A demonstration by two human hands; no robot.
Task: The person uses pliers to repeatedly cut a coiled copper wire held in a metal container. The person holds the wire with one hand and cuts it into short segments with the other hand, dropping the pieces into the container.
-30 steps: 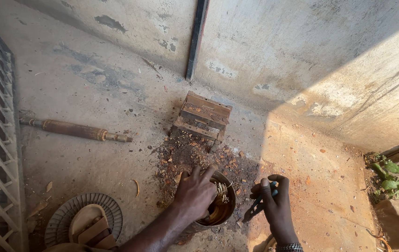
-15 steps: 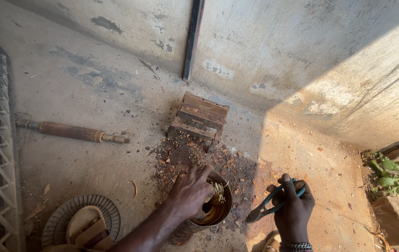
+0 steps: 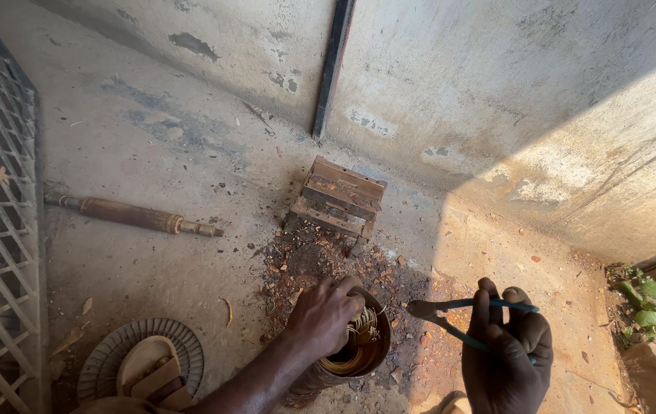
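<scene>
The left hand covers half the coil, the sandal gets cropped at the bottom edge, and the plier handles vanish inside the right hand.

I see no packages, labels, signs or screens anywhere in my view from the head camera.
</scene>
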